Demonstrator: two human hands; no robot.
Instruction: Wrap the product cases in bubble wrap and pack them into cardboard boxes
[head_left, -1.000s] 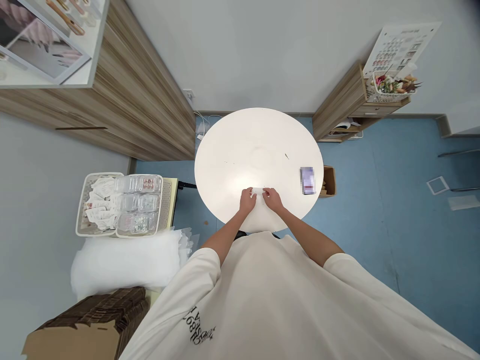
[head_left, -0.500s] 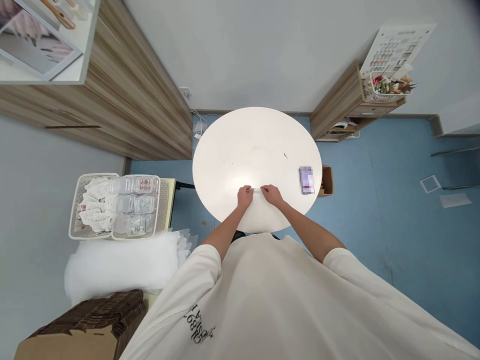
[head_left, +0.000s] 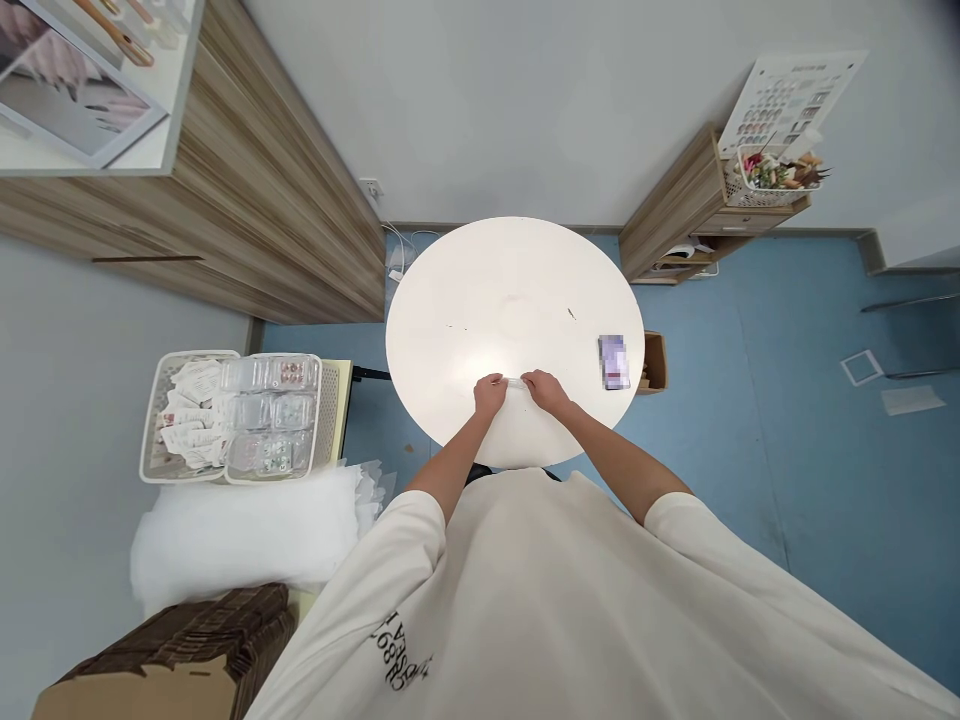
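Clear item (head_left: 516, 382) held at six o'clock on desk (head_left: 510, 270).
Left fingers (head_left: 529, 378) and right fingers (head_left: 501, 379) pinch its opposite ends.

loose off-white short-sleeved T-shirt (head_left: 555, 590), black lettering (head_left: 401, 655) on its front, bare hands (head_left: 490, 395)

PLACE: small nail-goods packing room or shop | SIGNS: trays of boxed nails (head_left: 270, 412) left, flattened cartons (head_left: 142, 665) near left, nail photo (head_left: 82, 85) far left
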